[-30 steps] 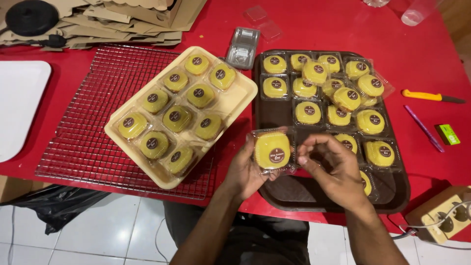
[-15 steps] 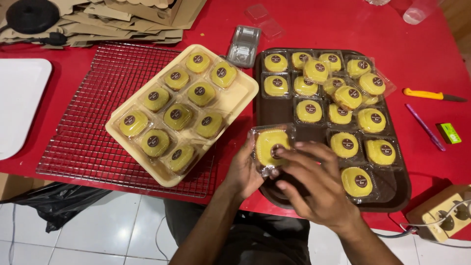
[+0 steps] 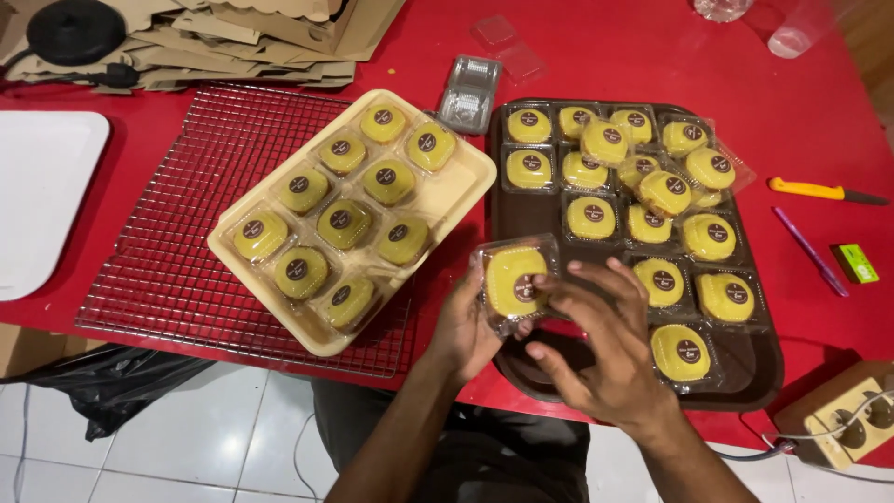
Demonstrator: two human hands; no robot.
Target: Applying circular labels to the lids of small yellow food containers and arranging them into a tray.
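My left hand (image 3: 466, 326) holds a clear plastic clamshell box with a yellow round cake (image 3: 510, 279) inside, just above the front left corner of the dark brown tray (image 3: 745, 391). My right hand (image 3: 610, 345) lies over the box's right side, fingers spread and pressing on its lid. The brown tray carries several more boxed yellow cakes (image 3: 591, 217). To the left, a cream tray (image 3: 461, 200) holds several boxed yellow-green cakes (image 3: 343, 224).
The cream tray rests on a wire cooling rack (image 3: 177, 242) on the red table (image 3: 596, 56). Empty clear boxes (image 3: 468, 93), flat cardboard (image 3: 242, 37), a white tray (image 3: 37, 196), an orange-handled cutter (image 3: 819, 191), a pen (image 3: 808, 250) and a socket box (image 3: 843, 424) lie around.
My right hand has moved from the box's right edge over its top, fingers now spread on the lid. The box has shifted slightly left toward the tray's edge.
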